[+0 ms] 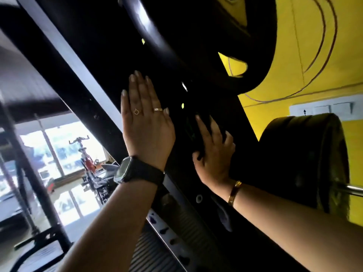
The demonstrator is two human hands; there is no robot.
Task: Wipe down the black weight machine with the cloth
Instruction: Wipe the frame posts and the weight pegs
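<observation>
The black weight machine's slanted frame (102, 55) runs diagonally through the view, very dark. My left hand (145, 122) presses flat against this frame with straight fingers; it wears rings and a black watch. To its right, my right hand (214, 156) grips a dark cloth (196, 138) bunched under its curled fingers and thumb, held against the frame. The cloth is mostly hidden in shadow, so its shape is hard to tell. A gold bangle sits on my right wrist.
A large black weight plate (196, 36) hangs above the hands, and another plate (300, 158) sits on a chrome bar (351, 190) at the right. A yellow wall (314, 55) lies behind. An exercise bike (86, 154) and bright windows are at the far left.
</observation>
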